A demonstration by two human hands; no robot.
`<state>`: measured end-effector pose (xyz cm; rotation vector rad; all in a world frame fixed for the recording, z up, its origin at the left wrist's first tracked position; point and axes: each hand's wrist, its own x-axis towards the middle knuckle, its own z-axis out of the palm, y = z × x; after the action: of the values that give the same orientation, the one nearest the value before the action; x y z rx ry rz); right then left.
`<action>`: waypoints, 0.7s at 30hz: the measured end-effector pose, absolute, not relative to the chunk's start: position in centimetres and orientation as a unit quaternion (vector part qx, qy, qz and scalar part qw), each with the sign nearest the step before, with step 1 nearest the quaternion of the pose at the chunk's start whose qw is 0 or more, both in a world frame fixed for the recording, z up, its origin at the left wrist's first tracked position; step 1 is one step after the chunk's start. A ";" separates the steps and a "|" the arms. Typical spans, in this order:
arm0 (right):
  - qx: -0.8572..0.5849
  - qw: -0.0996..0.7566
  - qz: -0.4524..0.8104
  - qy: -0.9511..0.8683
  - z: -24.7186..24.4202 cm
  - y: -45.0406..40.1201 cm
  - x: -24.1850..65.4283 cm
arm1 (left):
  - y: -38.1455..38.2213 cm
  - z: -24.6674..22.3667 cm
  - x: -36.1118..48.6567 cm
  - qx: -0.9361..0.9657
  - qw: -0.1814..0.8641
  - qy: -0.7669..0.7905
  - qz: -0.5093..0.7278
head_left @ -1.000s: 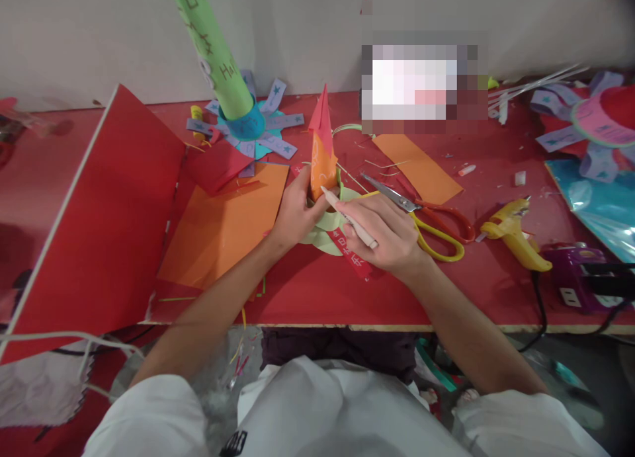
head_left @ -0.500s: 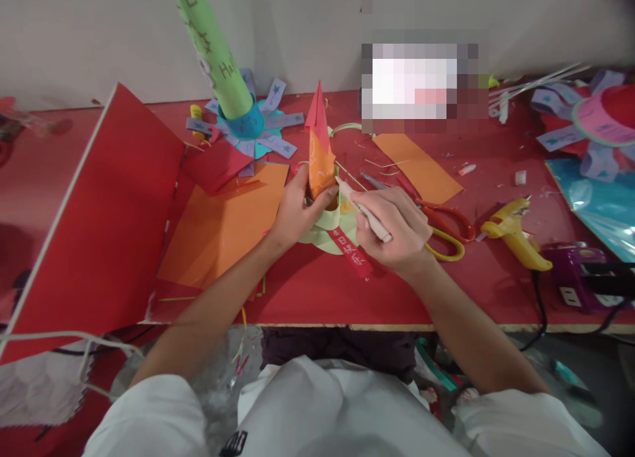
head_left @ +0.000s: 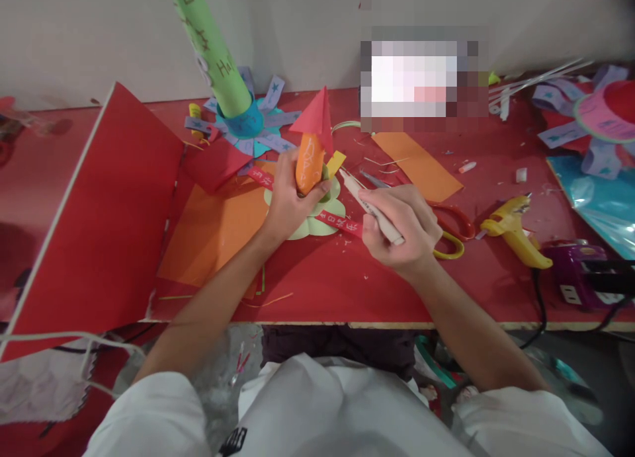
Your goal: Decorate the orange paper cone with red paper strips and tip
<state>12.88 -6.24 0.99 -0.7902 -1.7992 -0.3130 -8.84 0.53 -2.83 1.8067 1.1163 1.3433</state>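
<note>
My left hand is closed around the lower part of an orange paper rocket with white drawn marks and a red pointed top. Below it spreads a pale green petal-shaped paper base, with red strips bearing white writing and a yellow strip. Between the fingers of my right hand is a white marker, its tip pointing up and left toward the rocket. The tip stands apart from the orange paper, near the yellow strip.
Right of my hand lie scissors, a yellow glue gun and a purple box with cords. Orange sheets lie left, beside an upright red board. A tall green paper tube stands behind. An orange strip lies further back.
My left hand has turned and tilted the rocket, so its red top looks wider and white marks show. The base turned with it. My right hand moved slightly right with the marker, away from the rocket.
</note>
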 end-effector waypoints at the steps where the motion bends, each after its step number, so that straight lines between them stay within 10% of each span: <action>1: -0.336 0.555 -0.125 -0.750 1.1 -6.2 12.9 | 1.0 -3.0 -9.2 0.695 0.317 0.407 0.500; 11: -0.407 0.607 -0.069 -0.679 1.5 -5.7 13.2 | 1.7 1.4 -14.7 0.716 0.567 0.286 0.291; 21: -0.403 0.623 -0.066 -0.667 0.8 -5.5 13.4 | 1.7 -0.5 -11.7 0.697 0.342 0.398 0.489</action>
<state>13.35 -5.51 0.81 -0.9245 -1.5315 -0.1515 -11.74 1.74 -0.47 1.8119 1.0357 1.2718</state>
